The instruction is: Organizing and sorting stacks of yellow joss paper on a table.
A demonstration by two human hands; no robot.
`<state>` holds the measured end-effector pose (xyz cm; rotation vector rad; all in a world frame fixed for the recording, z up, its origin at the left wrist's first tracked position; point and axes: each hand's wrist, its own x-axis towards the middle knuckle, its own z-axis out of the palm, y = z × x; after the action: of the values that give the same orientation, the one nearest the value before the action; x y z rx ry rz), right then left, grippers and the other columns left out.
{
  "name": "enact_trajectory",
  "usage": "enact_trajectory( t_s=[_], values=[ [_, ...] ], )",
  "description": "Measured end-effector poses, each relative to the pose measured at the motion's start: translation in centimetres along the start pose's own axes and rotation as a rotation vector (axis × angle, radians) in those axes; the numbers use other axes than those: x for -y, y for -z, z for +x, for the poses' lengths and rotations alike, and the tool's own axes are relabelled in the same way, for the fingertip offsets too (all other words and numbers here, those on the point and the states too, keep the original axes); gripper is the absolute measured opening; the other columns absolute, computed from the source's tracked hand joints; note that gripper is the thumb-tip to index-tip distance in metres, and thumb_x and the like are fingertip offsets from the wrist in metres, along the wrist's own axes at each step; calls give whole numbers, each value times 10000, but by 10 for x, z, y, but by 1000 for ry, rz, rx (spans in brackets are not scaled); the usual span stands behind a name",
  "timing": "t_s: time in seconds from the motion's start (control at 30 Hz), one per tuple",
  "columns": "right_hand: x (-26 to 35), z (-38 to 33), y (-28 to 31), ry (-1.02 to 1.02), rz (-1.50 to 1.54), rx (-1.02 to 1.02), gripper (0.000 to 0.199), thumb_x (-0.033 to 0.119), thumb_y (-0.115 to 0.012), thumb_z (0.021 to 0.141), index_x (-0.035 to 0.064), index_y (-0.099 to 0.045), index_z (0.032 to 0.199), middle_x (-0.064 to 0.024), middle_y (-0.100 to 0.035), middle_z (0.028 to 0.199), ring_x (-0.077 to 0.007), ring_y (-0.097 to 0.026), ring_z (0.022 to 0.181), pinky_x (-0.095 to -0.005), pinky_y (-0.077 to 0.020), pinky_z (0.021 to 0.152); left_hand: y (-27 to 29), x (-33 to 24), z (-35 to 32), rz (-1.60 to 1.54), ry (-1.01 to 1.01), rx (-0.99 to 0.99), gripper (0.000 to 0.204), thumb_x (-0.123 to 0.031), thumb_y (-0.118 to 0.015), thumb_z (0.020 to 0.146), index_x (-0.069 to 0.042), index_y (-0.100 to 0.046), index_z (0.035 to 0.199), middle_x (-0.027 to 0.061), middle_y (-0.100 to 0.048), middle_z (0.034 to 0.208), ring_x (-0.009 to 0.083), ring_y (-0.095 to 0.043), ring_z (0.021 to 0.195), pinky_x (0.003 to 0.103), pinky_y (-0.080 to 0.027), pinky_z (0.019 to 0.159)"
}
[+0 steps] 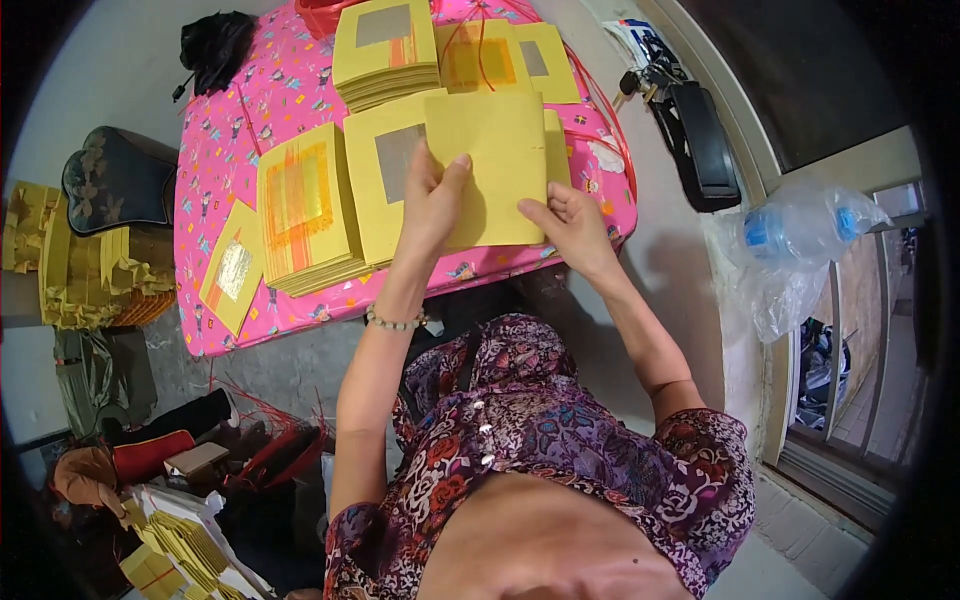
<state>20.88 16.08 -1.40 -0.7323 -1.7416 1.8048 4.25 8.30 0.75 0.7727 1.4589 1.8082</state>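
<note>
Between my hands is a yellow joss paper sheet (500, 165), its plain side up. My left hand (436, 195) grips its left side, thumb on top. My right hand (575, 230) pinches the lower right edge between thumb and curled fingers. Beneath it lies a joss paper stack (370, 215) with a silver square on top, partly covered by the held sheet and my left hand. To the left sits a thick joss paper stack (305, 205) with an orange and gold square. A single joss paper sheet (233, 268) with a shiny foil patch lies slanted beside it.
Farther back on the pink patterned tablecloth (215, 150) are another tall stack (385, 50) and red plastic string (605, 95). A black bag (217, 50) lies at the far left. Keys (630, 82) and a black case (700, 140) rest on the ledge at right.
</note>
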Motion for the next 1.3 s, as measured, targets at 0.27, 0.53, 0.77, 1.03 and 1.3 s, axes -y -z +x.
enact_trajectory(
  t_s=[0.27,0.53,0.77,1.03,1.3],
  values=[
    [7,7,37,-137,-106,-21,178,181,-608,908,26,-591,994,-5,-649,813,-28,-577,677,-183,-451,540,-26,21,30,134,36,5,272,-58,-537,883,12,-468,1137,116,-591,1039,167,-567,947,296,-452,827],
    [-5,75,67,-49,-182,-146,297,308,-538,939,22,-598,987,-4,-639,764,-40,-582,655,-196,-439,514,-32,56,53,256,33,96,302,-111,-572,865,64,-433,1068,207,-609,959,250,-622,865,357,-485,751],
    [-29,95,68,87,-759,-239,333,309,-596,879,-21,-568,912,-156,-639,717,-282,-632,656,-407,-469,611,-48,39,47,771,-38,41,536,-27,-556,807,68,-246,1233,340,-573,990,468,-594,894,479,-487,756],
    [-38,88,66,139,-810,-254,294,287,-575,888,-2,-526,875,-181,-624,709,-357,-620,688,-458,-449,604,-48,58,52,870,-128,67,642,1,-549,787,65,-167,1299,339,-586,956,471,-593,894,486,-483,761],
    [-25,77,58,128,-949,-249,294,278,-593,875,17,-520,988,-169,-623,844,-353,-602,740,-459,-453,643,-50,63,47,946,-65,82,620,-14,-570,774,62,-198,1264,345,-582,929,481,-593,856,504,-487,729]
  ],
)
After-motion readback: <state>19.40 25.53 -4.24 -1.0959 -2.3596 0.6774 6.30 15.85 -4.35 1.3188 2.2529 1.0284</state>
